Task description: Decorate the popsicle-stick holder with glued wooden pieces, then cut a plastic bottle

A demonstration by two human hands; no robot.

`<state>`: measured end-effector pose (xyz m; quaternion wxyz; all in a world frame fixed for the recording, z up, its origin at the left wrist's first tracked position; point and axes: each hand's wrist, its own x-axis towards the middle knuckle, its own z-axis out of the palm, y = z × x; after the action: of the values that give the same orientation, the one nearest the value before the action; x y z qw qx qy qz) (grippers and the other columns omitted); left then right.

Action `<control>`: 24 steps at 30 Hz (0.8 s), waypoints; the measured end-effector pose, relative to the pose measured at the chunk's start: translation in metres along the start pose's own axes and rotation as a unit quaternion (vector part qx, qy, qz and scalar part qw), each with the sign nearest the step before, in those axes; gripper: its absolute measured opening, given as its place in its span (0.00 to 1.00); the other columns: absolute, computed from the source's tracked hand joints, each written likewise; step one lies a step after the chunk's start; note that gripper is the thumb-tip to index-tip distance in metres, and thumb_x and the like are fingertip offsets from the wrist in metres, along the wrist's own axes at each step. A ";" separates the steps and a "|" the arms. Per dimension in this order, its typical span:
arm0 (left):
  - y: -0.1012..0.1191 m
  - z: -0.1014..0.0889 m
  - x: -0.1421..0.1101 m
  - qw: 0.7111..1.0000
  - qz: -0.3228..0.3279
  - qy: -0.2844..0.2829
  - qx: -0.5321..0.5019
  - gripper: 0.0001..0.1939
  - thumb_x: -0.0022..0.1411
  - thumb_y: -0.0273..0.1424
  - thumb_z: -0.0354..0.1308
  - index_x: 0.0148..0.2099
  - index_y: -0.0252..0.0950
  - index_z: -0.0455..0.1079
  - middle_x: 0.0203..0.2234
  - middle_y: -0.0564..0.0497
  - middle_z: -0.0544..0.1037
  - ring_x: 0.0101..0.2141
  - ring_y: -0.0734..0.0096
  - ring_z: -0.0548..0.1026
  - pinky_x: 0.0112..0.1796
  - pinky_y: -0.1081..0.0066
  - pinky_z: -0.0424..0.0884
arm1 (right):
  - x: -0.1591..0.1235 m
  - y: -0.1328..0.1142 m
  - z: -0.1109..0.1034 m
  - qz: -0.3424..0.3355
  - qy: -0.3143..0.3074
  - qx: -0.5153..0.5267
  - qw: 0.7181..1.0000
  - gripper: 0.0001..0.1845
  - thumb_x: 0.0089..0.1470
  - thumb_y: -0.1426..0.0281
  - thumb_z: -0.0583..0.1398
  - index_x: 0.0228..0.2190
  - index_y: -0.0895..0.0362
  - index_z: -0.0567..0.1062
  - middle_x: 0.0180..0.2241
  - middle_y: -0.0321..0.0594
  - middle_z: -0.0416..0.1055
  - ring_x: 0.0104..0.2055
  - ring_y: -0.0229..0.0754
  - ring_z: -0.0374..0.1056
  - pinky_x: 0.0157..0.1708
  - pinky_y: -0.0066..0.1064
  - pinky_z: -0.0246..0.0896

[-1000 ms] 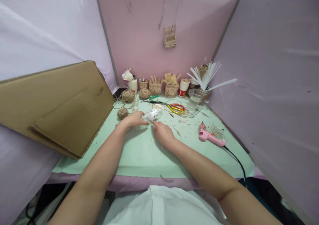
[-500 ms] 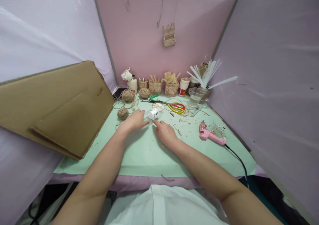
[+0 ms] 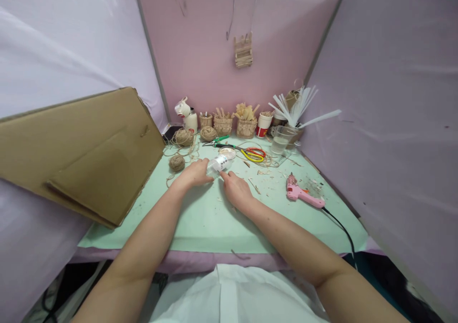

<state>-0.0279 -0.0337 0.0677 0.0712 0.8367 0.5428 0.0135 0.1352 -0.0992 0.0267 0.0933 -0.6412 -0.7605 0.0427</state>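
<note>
A clear plastic bottle (image 3: 212,168) with a white, dark-printed label (image 3: 222,162) lies tilted over the middle of the table. My left hand (image 3: 196,172) curls round its near left end, thumb underneath. At the lower edge of the label is my right hand (image 3: 236,188), forefinger stretched to it and the other fingers curled in. Whether something thin is pinched there is too small to see. Just beyond the bottle sits a round, pale piece (image 3: 226,152). A twine ball (image 3: 176,163) rests left of my left hand.
Pliers (image 3: 223,145) and yellow-and-red-handled scissors (image 3: 252,155) lie behind the bottle. A pink glue gun (image 3: 304,197) with a black cord is at right. Cups and stick holders (image 3: 246,128) line the back. Cardboard (image 3: 103,156) leans at left. Wood scraps (image 3: 255,185) litter the table.
The bottle has turned slightly in my left hand, so its label print faces differently. My right forefinger has shifted a little along the label's edge. The view has tilted slightly.
</note>
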 end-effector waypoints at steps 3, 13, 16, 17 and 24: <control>-0.002 0.000 0.001 1.000 0.001 -0.003 -0.006 0.26 0.51 0.42 0.57 0.50 0.35 0.63 0.46 0.38 0.74 0.45 0.52 0.75 0.42 0.64 0.69 | 0.001 -0.001 0.001 -0.002 0.004 -0.004 1.000 0.21 0.60 0.77 0.47 0.52 0.52 0.66 0.43 0.45 0.70 0.36 0.44 0.70 0.32 0.31 0.56; -0.007 -0.006 0.005 0.997 -0.012 -0.034 -0.072 0.30 0.50 0.42 0.59 0.54 0.36 0.63 0.45 0.43 0.77 0.42 0.57 0.77 0.37 0.68 0.70 | 0.004 -0.005 -0.005 -0.017 -0.018 -0.010 1.000 0.18 0.60 0.77 0.47 0.48 0.54 0.67 0.43 0.44 0.72 0.37 0.44 0.71 0.32 0.30 0.56; -0.012 -0.006 0.009 0.994 -0.015 -0.051 -0.099 0.33 0.49 0.44 0.60 0.56 0.36 0.63 0.46 0.44 0.77 0.43 0.58 0.77 0.38 0.69 0.70 | 0.007 -0.006 -0.007 -0.023 -0.029 -0.012 0.999 0.18 0.60 0.77 0.46 0.47 0.55 0.68 0.44 0.45 0.72 0.38 0.45 0.71 0.32 0.30 0.57; -0.014 -0.006 0.010 0.992 -0.016 -0.058 -0.107 0.34 0.49 0.44 0.60 0.57 0.35 0.63 0.47 0.44 0.77 0.43 0.58 0.77 0.39 0.70 0.70 | 0.007 -0.006 -0.008 -0.023 -0.033 -0.013 0.999 0.18 0.60 0.77 0.46 0.47 0.56 0.69 0.44 0.46 0.72 0.39 0.45 0.71 0.33 0.30 0.57; -0.019 -0.008 0.010 0.998 -0.003 -0.035 -0.061 0.36 0.49 0.50 0.59 0.57 0.36 0.66 0.51 0.41 0.73 0.52 0.53 0.72 0.47 0.68 0.68 | 0.004 -0.001 -0.008 -0.018 -0.023 0.009 1.000 0.20 0.60 0.77 0.47 0.50 0.53 0.68 0.44 0.44 0.72 0.40 0.45 0.71 0.34 0.31 0.57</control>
<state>-0.0421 -0.0157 0.0722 0.1408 0.8289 0.5411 0.0171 0.1351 -0.0957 0.0351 0.0821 -0.6252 -0.7736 0.0630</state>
